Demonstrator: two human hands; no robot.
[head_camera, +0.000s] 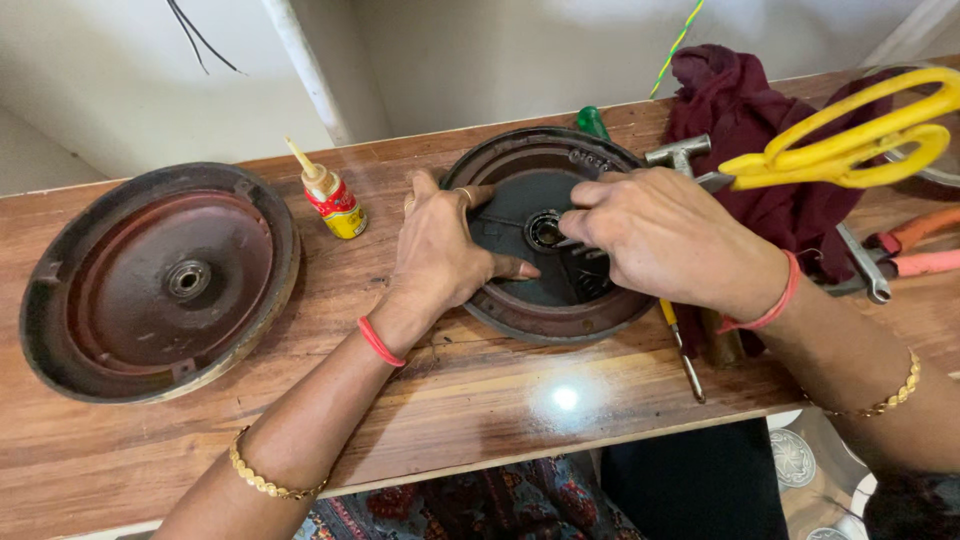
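A round rusty metal cover (500, 160) lies on the wooden table (480, 390) in front of me, with a dark sheet inside it and a bearing hole (544, 230) at its centre. My left hand (440, 250) rests flat on the cover's left side, fingers pressing the dark sheet. My right hand (665, 240) lies over the right side, its fingertips pinched close to the bearing hole; whether they hold something small cannot be told.
A second round rusty cover (160, 280) lies at the left. A small glue bottle (330, 195) stands behind it. Maroon cloth (750, 100), yellow-handled scissors (850, 135), a T-shaped metal tool (678, 152), a spanner (862, 265), orange-handled pliers (920, 245) and a screwdriver (682, 350) lie at the right.
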